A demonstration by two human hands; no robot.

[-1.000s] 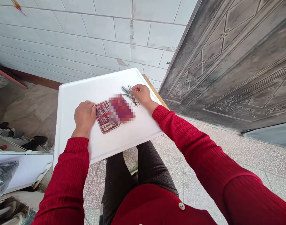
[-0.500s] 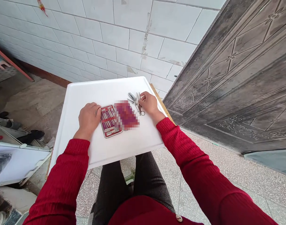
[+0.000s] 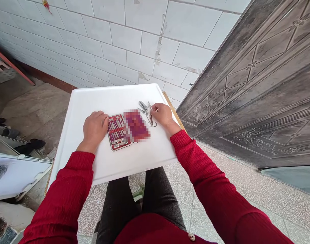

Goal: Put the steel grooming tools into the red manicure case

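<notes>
White table: middle of the frame, its top edged with a low rim.
Manicure case: open near the table's centre, slim tools in its left half; right half pixelated.
Scissors: right of the case, loops toward the frame's bottom.
Small metal tools: clustered beside the scissors.

And on the white rectangular desk, it's the red rectangular tool case left, silver metal scissors right, a pixelated purple-red panel between; white tiled wall behind!
</notes>
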